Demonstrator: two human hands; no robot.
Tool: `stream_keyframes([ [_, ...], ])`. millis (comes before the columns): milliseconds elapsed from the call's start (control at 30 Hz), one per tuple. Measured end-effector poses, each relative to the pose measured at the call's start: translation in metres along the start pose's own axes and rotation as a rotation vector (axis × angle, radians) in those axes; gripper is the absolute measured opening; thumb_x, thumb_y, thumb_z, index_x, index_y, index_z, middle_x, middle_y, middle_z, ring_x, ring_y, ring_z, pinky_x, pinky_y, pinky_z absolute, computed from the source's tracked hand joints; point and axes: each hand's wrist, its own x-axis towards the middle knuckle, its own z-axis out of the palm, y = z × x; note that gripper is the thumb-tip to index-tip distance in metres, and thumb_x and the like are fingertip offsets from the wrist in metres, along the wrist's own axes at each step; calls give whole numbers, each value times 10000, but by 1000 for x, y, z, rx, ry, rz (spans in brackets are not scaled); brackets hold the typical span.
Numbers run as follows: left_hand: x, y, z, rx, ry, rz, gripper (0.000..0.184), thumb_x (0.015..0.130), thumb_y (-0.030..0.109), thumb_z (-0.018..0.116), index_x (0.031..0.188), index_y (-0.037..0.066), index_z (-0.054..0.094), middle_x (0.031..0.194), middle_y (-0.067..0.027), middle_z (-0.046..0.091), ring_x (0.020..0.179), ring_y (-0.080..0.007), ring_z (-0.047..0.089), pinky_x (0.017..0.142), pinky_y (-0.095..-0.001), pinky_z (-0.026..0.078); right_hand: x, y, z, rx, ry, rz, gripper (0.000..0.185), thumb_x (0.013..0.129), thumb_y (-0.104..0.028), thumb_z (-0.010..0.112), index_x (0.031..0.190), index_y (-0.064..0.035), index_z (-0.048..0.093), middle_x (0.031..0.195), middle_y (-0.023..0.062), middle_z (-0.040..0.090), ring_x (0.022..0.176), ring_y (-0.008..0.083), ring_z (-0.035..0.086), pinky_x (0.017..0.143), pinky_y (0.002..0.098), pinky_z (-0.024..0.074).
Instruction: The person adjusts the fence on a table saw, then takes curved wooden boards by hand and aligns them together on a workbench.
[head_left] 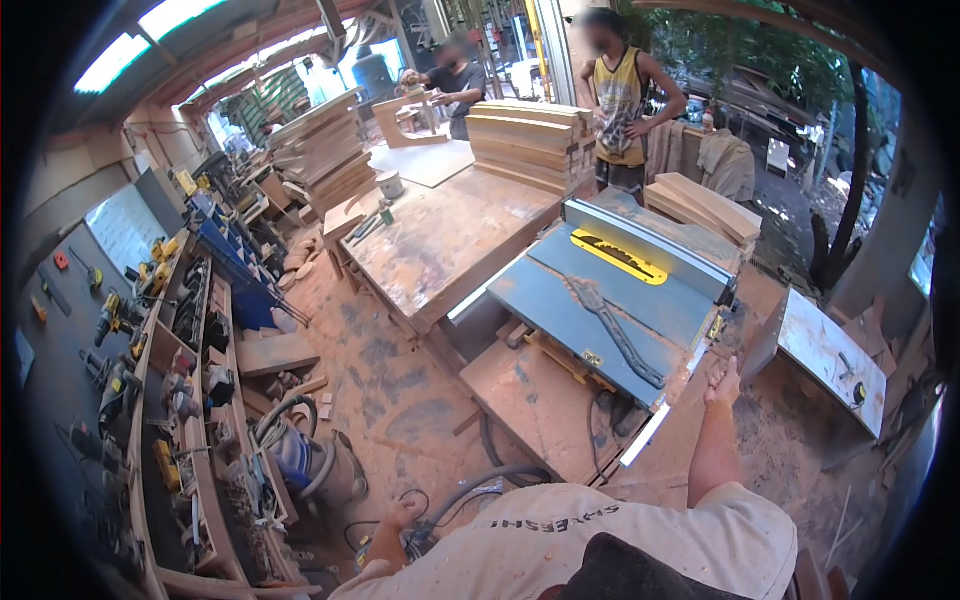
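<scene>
Though spread well apart, both in plain sight: left hand (402, 515) low at near left, loosely curled near a dark hose (462, 490), and right hand (722, 378) stretched forward at near right, just beside the right-hand edge of a table saw (550, 315). Cannot tell about contact with that edge, nor about anything inside either palm. From the right hand, table saw to the left and ahead; from the left hand, well off to the right and farther away. Lying across the blue-grey top, a dark push stick (622, 341), near end closest to the right hand. Right of the saw, a white panel (815, 350) with a tape measure (859, 393) on it. Past the push stick, a yellow insert (655, 272), then a long fence (690, 270) along the far side. Farther left, a dusty workbench (470, 225); beyond, stacked timber (525, 150) and two people, one in a yellow top (620, 100), one in dark clothing (462, 85) beside a curved wooden piece (390, 125).
</scene>
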Motion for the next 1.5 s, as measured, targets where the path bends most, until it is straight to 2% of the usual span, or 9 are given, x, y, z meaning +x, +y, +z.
stream_keyframes([
  [133,20,-16,9,-7,33,-46,531,744,392,649,1123,22,635,1151,-212,607,1109,-292,568,949,-363,437,28,22,-20,-104,75,-44,190,894,-169,585,751,-123,468,593,-35,379,431,62,358,357,220,301],
  [267,64,-53,34,-80,185,339,513,752,370,650,1139,34,629,1117,-173,636,1066,-279,594,942,-358,444,40,15,-15,-51,-237,-58,171,905,-168,549,761,-120,470,600,-37,394,427,61,358,358,217,303],
  [367,11,1,6,-41,10,16,530,765,393,650,1150,29,623,1111,-182,635,1061,-268,597,942,-352,443,4,8,-29,-220,-78,-50,228,924,-262,539,756,-127,466,576,-48,376,415,60,346,354,228,280],
  [600,-21,31,-4,-67,20,-28,583,766,428,648,1150,-9,610,1120,-212,624,1061,-277,600,928,-349,452,-2,-10,-17,-30,154,40,411,917,-541,443,740,-170,437,511,-57,311,367,76,276,341,241,181],
  [700,-10,10,0,192,30,294,567,754,439,650,1128,13,631,1135,-217,616,1073,-289,596,928,-353,453,-7,-16,-6,-29,200,26,435,917,-565,415,723,-176,424,498,-58,293,361,86,255,343,240,175],
  [767,-41,56,-11,0,66,-39,536,745,441,652,1109,47,653,1133,-217,616,1083,-289,591,932,-358,451,-8,-17,-3,-38,232,37,443,918,-571,404,714,-179,419,490,-59,280,360,90,246,345,238,175],
  [833,-34,46,-7,-17,65,-34,520,745,440,650,1097,58,661,1128,-214,618,1084,-289,590,932,-360,451,0,-15,-6,-50,198,77,475,914,-605,364,692,-186,404,489,-57,273,362,101,239,347,255,174],
  [1233,18,-6,1,41,-4,-41,585,758,436,643,1196,51,599,1210,-191,583,1137,-292,553,978,-356,414,40,14,-33,-127,108,148,316,936,-345,410,667,-183,447,530,-37,363,396,96,322,362,253,218],
  [1500,10,7,-11,-27,-18,-70,616,768,452,642,1217,36,578,1208,-201,582,1136,-287,553,972,-357,415,23,5,-13,-158,80,6,283,955,-400,449,841,-143,487,547,-52,371,401,72,340,339,232,248],
])
